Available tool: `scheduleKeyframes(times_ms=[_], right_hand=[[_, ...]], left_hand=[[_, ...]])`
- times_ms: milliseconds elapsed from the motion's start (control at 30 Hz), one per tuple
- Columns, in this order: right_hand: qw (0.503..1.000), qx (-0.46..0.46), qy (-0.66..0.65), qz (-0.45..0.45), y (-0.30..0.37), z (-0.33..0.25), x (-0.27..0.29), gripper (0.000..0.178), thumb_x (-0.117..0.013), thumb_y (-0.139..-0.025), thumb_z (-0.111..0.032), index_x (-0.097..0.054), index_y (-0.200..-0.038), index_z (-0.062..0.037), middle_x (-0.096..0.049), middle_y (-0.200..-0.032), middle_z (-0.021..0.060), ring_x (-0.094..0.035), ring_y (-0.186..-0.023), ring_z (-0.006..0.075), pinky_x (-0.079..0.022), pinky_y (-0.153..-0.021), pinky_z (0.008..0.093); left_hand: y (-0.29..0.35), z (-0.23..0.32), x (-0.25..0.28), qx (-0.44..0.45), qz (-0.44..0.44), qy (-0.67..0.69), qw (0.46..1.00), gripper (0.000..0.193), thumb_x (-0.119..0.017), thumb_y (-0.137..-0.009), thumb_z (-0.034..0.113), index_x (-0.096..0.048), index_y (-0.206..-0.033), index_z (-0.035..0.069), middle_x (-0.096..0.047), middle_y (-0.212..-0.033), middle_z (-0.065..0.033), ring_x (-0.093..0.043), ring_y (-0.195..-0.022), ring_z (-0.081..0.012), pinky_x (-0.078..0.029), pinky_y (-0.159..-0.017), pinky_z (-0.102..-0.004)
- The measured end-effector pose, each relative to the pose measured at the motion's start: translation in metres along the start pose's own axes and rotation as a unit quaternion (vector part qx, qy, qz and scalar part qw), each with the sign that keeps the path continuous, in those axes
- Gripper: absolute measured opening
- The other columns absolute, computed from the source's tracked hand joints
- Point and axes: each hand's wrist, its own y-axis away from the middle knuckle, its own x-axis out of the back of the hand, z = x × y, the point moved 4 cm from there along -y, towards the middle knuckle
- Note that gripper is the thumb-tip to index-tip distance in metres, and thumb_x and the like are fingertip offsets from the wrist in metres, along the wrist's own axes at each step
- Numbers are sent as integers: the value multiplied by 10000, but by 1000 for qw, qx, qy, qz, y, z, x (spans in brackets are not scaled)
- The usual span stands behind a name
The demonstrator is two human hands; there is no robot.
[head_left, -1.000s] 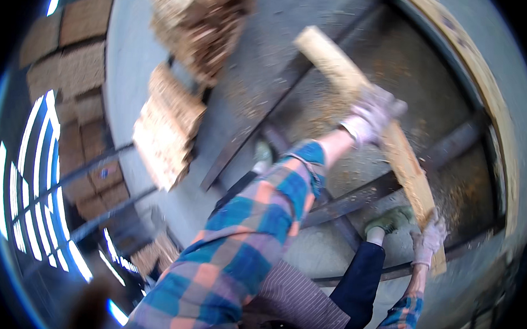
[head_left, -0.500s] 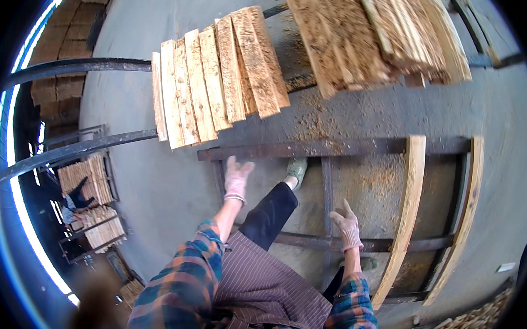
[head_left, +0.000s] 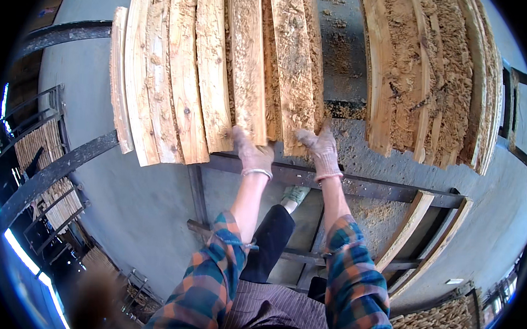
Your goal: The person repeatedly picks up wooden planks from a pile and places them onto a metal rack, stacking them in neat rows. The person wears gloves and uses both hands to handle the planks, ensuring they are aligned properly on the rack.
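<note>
My left hand (head_left: 255,155), in a pale pinkish work glove, is at the near end of a sawdust-covered wooden plank (head_left: 248,75), its fingers spread against the end. My right hand (head_left: 321,153), gloved alike, has thumb and fingers apart at the near end of the neighbouring rough plank (head_left: 291,77). Neither hand is visibly closed round the wood, and some fingertips are hidden. These planks belong to a row of boards (head_left: 185,73) lying side by side on a dark metal frame (head_left: 75,165).
Right of a gap is a second stack of rough boards (head_left: 431,83). Below, a low metal frame (head_left: 386,190) carries two pale wooden strips (head_left: 405,229). Sawdust lies on the floor around it. A heap of wood pieces (head_left: 439,322) is at lower right, with more stacked boards (head_left: 59,205) at left.
Both hands have reached forward and come closer together, from apart in the air to the near ends of the planks. The view has moved nearer the boards.
</note>
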Motion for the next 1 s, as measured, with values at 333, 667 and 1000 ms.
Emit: scheduleKeyframes(times_ms=[333, 667, 1000], right_hand=[[876, -132, -463, -34, -27, 3, 28, 606, -704, -746, -254, -535, -1210, 96, -647, -968, 125, -600, -768, 179, -477, -660, 274], [962, 34, -270, -24, 23, -19, 32, 837, -576, -784, -641, -525, -1259, 46, -622, -1149, 246, -586, -1104, 300, -428, -940, 363], [849, -86, -499, -151, 83, 7, 52, 622, -720, -798, -440, -566, -1214, -4, -642, -1102, 100, -620, -1008, 220, -500, -879, 306]], left_hand=[[-27, 47, 16, -54, -165, -353, 919, 790, -824, -717, 377, -463, -1311, 2, -632, -1117, -92, -614, -960, -173, -487, -870, -303], [8, 52, 9, -122, -226, -325, 910, 470, -669, -867, 111, -470, -1277, -4, -618, -1158, -127, -620, -1050, -201, -527, -903, -302], [52, 10, 117, 50, -271, -221, 936, 640, -714, -822, 356, -465, -1306, 20, -577, -1196, -119, -599, -1039, -241, -518, -899, -400]])
